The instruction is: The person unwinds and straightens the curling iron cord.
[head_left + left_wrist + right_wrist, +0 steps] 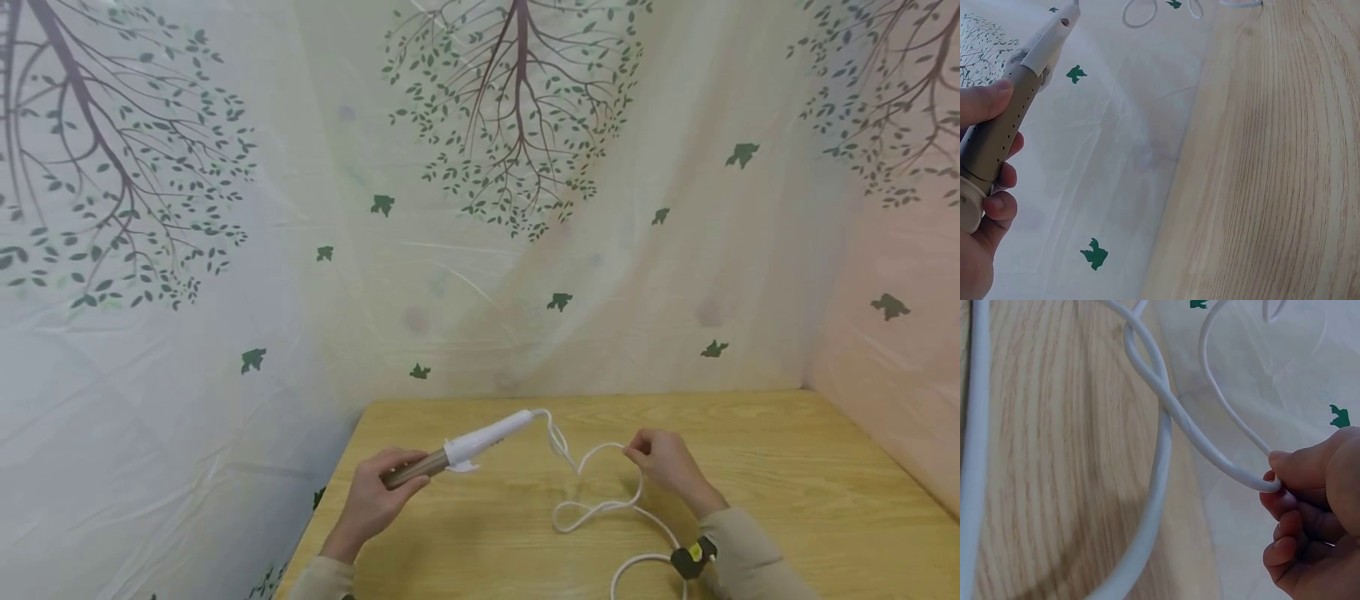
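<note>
My left hand [377,493] grips a curling iron by its brown barrel [999,128], which has rows of small dark holes and a pale round end. The curling iron's white handle [491,435] points up and to the right, above the wooden table. From the handle's tip runs a white cord [598,508], twisted near the handle and looping down toward the right forearm. Between thumb and fingertips, my right hand [1322,500] pinches a bend of this cord; its other fingers are curled in. The cord's far end is hidden.
The wooden table [810,467] reaches back to a pale hanging sheet [465,333] printed with trees and green leaves. More sheet hangs at the left and right sides. A black strap with a yellow patch [693,557] is at the right wrist, overlapping the cord.
</note>
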`<state>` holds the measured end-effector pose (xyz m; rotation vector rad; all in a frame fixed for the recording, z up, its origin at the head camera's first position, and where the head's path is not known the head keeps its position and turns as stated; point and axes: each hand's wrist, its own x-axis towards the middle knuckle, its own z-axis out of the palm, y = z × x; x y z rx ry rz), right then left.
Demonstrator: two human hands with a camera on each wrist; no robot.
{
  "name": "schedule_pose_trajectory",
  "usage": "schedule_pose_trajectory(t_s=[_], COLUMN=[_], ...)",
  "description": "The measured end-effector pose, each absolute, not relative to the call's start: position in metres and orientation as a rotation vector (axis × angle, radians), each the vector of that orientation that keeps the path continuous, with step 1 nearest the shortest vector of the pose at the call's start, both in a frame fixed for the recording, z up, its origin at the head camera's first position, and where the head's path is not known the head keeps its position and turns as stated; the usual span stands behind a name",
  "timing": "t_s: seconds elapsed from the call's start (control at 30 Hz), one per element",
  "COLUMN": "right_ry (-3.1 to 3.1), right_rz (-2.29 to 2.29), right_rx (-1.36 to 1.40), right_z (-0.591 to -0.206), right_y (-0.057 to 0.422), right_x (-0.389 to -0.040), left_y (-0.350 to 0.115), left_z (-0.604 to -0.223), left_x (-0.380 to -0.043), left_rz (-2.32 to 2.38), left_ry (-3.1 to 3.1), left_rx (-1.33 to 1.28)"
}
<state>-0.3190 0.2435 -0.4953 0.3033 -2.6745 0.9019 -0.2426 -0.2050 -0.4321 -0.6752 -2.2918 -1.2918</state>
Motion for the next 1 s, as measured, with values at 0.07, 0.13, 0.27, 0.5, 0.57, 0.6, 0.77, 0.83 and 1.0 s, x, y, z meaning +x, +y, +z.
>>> schedule_pose_trajectory(t_s=[0.07,0.13,0.27,0.5,0.57,0.6,0.77,0.83,1.0], right_ry=[-2.691,-2.706,-2.730,-2.775,-2.784,-2.787,-2.802,-2.810,-2.823], right_rz=[0.911,0.920,0.933,1.002,1.026,1.038,1.076,1.076,1.069], right_rx=[0.322,0.347,0.386,0.377,0.364,0.358,0.428,0.509,0.733], right_z=[-0.498,-0.500,-0.501,-0.492,-0.491,-0.490,-0.489,-0.487,-0.482], right_y=[0.243,0.243,0.242,0.239,0.239,0.240,0.242,0.242,0.236], right_x=[-0.318,-0.317,-0.315,-0.311,-0.312,-0.312,-0.309,-0.306,-0.300], left_y=[-0.205,-0.204,-0.203,-0.202,-0.202,-0.201,-0.201,-0.201,-0.199], left_z=[-0.433,-0.433,-0.433,-0.432,-0.431,-0.431,-0.433,-0.434,-0.433], left_x=[-0.243,-0.243,-0.244,-0.243,-0.243,-0.243,-0.244,-0.244,-0.244], left_rz=[-1.284,-1.272,-1.247,-1.257,-1.265,-1.269,-1.277,-1.276,-1.278], left_ry=[-2.272,-2.252,-2.233,-2.242,-2.246,-2.248,-2.253,-2.254,-2.246], left_rx=[-0.649,-0.626,-0.616,-0.603,-0.594,-0.591,-0.590,-0.592,-0.593])
